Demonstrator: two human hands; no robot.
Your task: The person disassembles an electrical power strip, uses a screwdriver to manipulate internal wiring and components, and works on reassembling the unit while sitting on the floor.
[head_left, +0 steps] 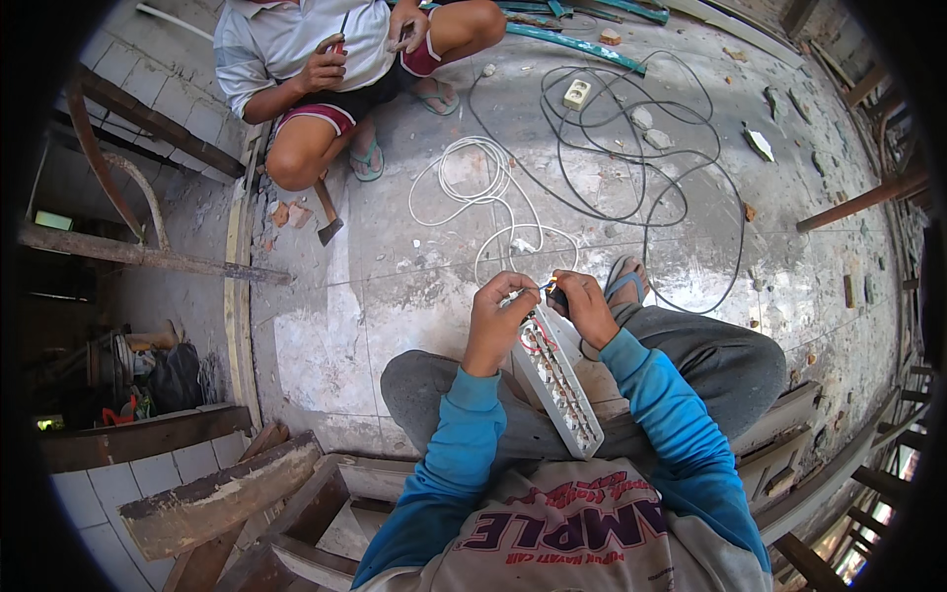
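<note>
Tiled floor (321, 360), dusty, debris scattered. Co-worker (316, 30) squatting ahead-left, slim red-handled tool (339, 46) upright in one hand; item in the other hand too small to tell. Black cable (744, 211) sprawled in loose loops ahead-right. White cable (446, 170) in a looser coil left of it, tail running toward the hands. Open power strip (561, 390), long and pale, sits between the wearer's legs, far end up under the hands, near end by the shirt hem, metal contacts exposed. Hatchet (327, 212) on the floor by the co-worker's foot. Left hand (498, 316): thumb and forefinger pinching thin wire ends (551, 282) above the strip's far end. Right hand (584, 306): fingertips closed on a dark cable end (557, 295), just beside the left. White socket block (576, 94) among the black loops. Red wire (538, 342) bent inside the strip.
</note>
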